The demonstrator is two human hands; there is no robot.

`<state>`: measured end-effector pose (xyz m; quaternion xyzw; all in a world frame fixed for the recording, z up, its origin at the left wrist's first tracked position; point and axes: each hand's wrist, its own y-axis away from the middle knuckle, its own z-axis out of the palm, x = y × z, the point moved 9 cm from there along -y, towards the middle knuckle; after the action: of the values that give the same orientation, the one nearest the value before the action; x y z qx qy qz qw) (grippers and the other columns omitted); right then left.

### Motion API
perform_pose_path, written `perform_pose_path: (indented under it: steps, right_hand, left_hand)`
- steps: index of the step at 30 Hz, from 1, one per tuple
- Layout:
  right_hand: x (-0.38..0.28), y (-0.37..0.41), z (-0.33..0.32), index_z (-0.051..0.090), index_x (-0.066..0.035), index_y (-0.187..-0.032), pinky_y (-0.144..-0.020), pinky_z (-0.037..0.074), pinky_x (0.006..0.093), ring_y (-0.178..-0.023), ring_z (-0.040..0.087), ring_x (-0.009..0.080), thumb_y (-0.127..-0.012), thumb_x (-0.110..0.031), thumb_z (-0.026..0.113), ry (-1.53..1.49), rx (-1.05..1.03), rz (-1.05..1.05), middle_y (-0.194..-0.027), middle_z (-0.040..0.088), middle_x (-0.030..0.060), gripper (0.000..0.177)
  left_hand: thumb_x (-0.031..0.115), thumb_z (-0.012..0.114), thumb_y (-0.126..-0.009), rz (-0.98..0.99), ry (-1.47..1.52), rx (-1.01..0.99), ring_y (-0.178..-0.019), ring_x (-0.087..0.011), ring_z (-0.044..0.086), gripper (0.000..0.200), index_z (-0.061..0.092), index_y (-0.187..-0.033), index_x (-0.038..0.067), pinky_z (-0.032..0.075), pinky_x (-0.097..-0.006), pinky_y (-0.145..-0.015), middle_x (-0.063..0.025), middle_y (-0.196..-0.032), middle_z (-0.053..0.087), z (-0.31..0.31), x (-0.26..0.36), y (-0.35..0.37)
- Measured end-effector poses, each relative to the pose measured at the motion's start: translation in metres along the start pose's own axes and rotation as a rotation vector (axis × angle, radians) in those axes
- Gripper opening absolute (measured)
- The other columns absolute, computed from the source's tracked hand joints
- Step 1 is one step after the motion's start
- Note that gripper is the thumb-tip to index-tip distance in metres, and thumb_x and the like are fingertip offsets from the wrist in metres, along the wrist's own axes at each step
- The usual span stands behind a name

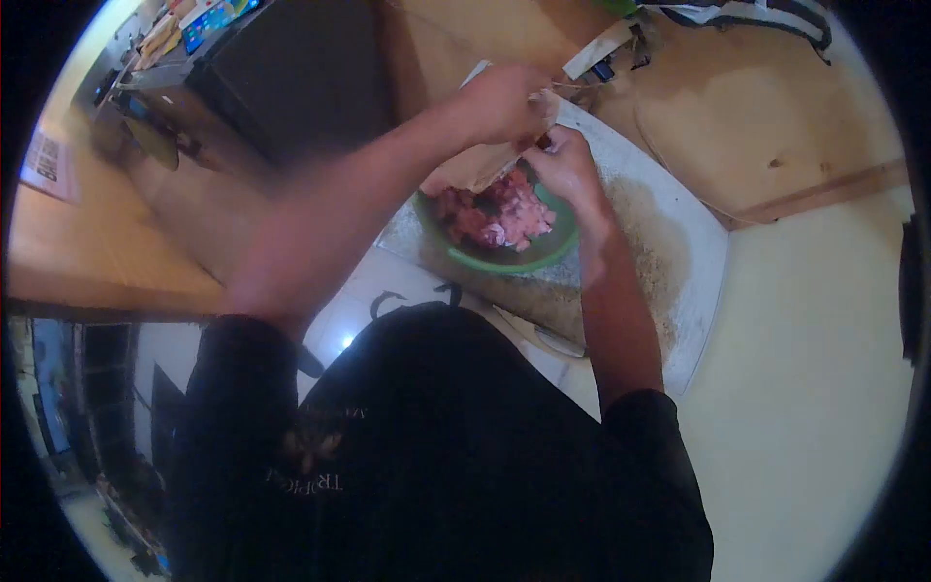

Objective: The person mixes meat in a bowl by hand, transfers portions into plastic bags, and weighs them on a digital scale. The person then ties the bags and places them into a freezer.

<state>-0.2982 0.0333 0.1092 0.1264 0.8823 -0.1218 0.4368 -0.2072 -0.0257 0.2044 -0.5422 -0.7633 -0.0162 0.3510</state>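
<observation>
Rests on white, stained tabletop (703, 242): green bowl (516, 260). Lie heaped inside: pink and dark-red meat-like pieces (524, 215), just below both grips. Hangs over bowl's far side: thin brownish bag (482, 163). Pinches bag in closed left grip (545, 105); closes right grip (543, 147) just beside, exact hold unclear.

**Reaching Forward, Hands Close Together**

Reaching ahead with both arms bare below short dark sleeves. Slanting the left forearm (383, 165) inward across the front, with the left hand (514, 105) slightly farther out, back upward, fingers curled. Extending the right forearm (616, 291) forward and a little inward, wrist bent, with the right hand (567, 170) pinching just beside the left.
</observation>
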Motion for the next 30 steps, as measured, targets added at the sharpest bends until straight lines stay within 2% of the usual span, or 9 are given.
perform_pose_path:
  steps: [3,5,8,9,11,15,22,25,30]
  right_hand:
    - [0.007,-0.004,-0.001,0.068,0.001,-0.091,-0.070,0.051,0.0318,-0.072,0.064,0.0166,-0.080,-0.025,0.071,-0.106,-0.018,0.070,-0.078,0.069,0.0130,0.028]
    - [-0.005,-0.005,-0.015,0.065,0.000,-0.097,-0.066,0.049,0.0237,-0.072,0.059,0.0093,-0.086,-0.018,0.068,-0.085,-0.122,0.056,-0.086,0.067,0.0029,0.022]
    - [0.005,0.000,-0.021,0.065,0.000,-0.098,-0.069,0.050,0.0262,-0.075,0.061,0.0109,-0.085,-0.021,0.068,-0.261,-0.260,0.229,-0.087,0.067,0.0050,0.025]
    - [0.021,-0.002,-0.017,0.065,0.000,-0.098,-0.069,0.050,0.0262,-0.075,0.061,0.0109,-0.085,-0.021,0.068,-0.259,-0.266,0.225,-0.087,0.067,0.0050,0.025]
    - [0.054,-0.010,0.007,0.065,-0.002,-0.101,-0.074,0.051,0.0317,-0.080,0.064,0.0183,-0.081,-0.022,0.071,0.294,-0.362,0.034,-0.087,0.067,0.0096,0.029]
    - [0.122,0.037,0.088,0.067,-0.006,-0.104,-0.083,0.052,0.0392,-0.095,0.065,0.0335,-0.066,-0.035,0.076,0.859,-0.810,0.199,-0.103,0.067,0.0169,0.049]
    - [0.151,0.043,0.132,0.038,-0.008,-0.137,-0.101,0.040,0.0377,-0.123,0.045,0.0312,-0.064,-0.024,0.079,0.723,-0.643,0.026,-0.140,0.035,0.0159,0.085]
    - [0.114,0.033,0.127,0.045,-0.007,-0.132,-0.099,0.043,0.0384,-0.116,0.051,0.0339,-0.065,-0.027,0.078,0.356,-0.173,-0.281,-0.129,0.047,0.0178,0.077]
    - [0.102,0.042,0.144,0.053,-0.006,-0.120,-0.090,0.047,0.0399,-0.102,0.057,0.0310,-0.068,-0.030,0.075,0.619,-0.462,-0.339,-0.117,0.056,0.0158,0.061]
  left_hand:
    - [0.032,0.066,-0.082,-0.080,0.004,0.116,-0.076,-0.0356,0.064,0.031,0.064,-0.098,0.005,0.050,-0.0433,-0.071,-0.0191,-0.084,0.065,-0.023,-0.008,0.015]
    - [0.033,0.067,-0.082,-0.173,-0.028,0.136,-0.074,-0.0354,0.063,0.032,0.064,-0.097,0.005,0.050,-0.0430,-0.070,-0.0187,-0.083,0.065,-0.037,-0.023,0.028]
    - [0.031,0.066,-0.085,-0.252,-0.227,-0.070,-0.073,-0.0265,0.065,0.030,0.064,-0.097,0.004,0.051,-0.0381,-0.069,-0.0146,-0.081,0.066,-0.025,-0.057,0.045]
    - [0.033,0.063,-0.086,-0.368,-0.016,-0.061,-0.077,-0.0283,0.065,0.030,0.065,-0.094,0.004,0.051,-0.0393,-0.071,-0.0163,-0.083,0.067,-0.015,-0.072,0.058]
    - [0.035,0.060,-0.087,-0.478,0.199,-0.042,-0.081,-0.0301,0.065,0.032,0.067,-0.092,0.004,0.051,-0.0406,-0.074,-0.0180,-0.086,0.067,0.011,-0.097,0.081]
    - [0.032,0.058,-0.089,-0.567,0.541,0.087,-0.078,-0.0211,0.063,0.031,0.064,-0.092,0.002,0.049,-0.0362,-0.073,-0.0136,-0.084,0.066,0.045,-0.114,0.108]
    - [0.021,0.055,-0.095,-0.671,0.796,0.123,-0.081,-0.0132,0.061,0.017,0.058,-0.101,0.005,0.051,-0.0288,-0.073,-0.0049,-0.092,0.064,0.045,-0.106,0.132]
    - [0.019,0.054,-0.095,-0.713,1.034,0.136,-0.084,-0.0136,0.062,0.015,0.058,-0.100,0.006,0.052,-0.0298,-0.076,-0.0050,-0.094,0.064,0.038,-0.087,0.133]
    - [0.019,0.055,-0.095,-0.617,0.975,0.128,-0.085,-0.0149,0.063,0.016,0.060,-0.100,0.005,0.053,-0.0311,-0.078,-0.0041,-0.096,0.065,0.026,-0.077,0.131]
